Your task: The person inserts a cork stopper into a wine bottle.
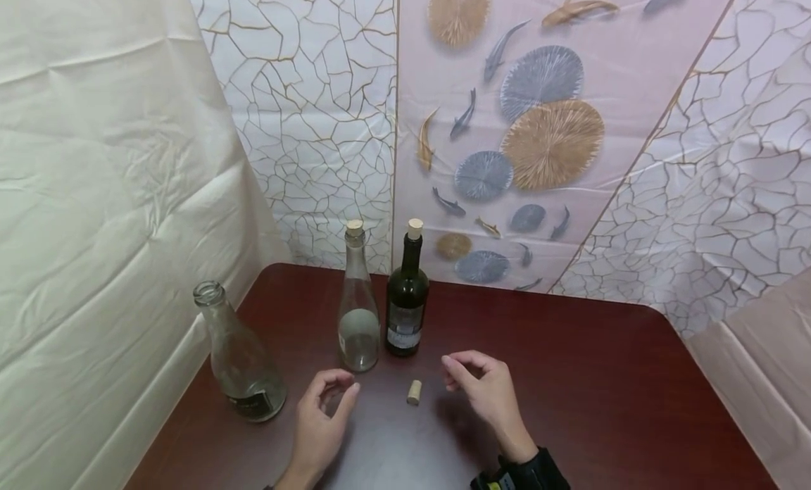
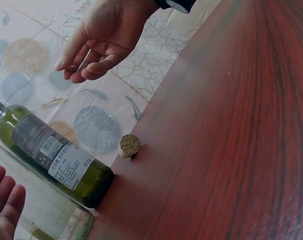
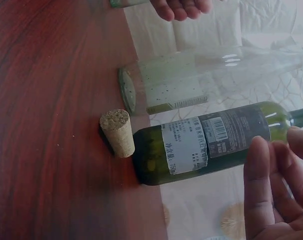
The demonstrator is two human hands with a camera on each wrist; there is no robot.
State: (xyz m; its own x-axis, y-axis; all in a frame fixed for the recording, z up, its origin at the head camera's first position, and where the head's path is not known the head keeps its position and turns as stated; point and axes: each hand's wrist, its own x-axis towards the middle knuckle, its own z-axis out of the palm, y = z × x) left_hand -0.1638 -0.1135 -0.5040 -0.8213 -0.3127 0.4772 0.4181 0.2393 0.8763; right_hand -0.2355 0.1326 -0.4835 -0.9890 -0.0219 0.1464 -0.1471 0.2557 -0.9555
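A tapered cork (image 1: 415,393) lies on its side on the table between the two hands, touched by neither. My left hand (image 1: 321,416) hovers left of it, fingers loosely curved and thumb apart, holding nothing. To its right is my right hand (image 1: 488,388), raised above the table with fingers loosely bent and nothing between them. Behind the cork stand a clear bottle (image 1: 359,321) and a dark green wine bottle (image 1: 407,300), each with a cork in its mouth. Another clear glass bottle (image 1: 243,363), uncorked, stands left of my left hand.
The dark red wooden table (image 1: 602,391) has rounded far corners. Patterned cloth (image 1: 317,124) hangs behind its far edge, and a cream cloth (image 1: 114,215) drapes along the left side. The two corked bottles stand close together.
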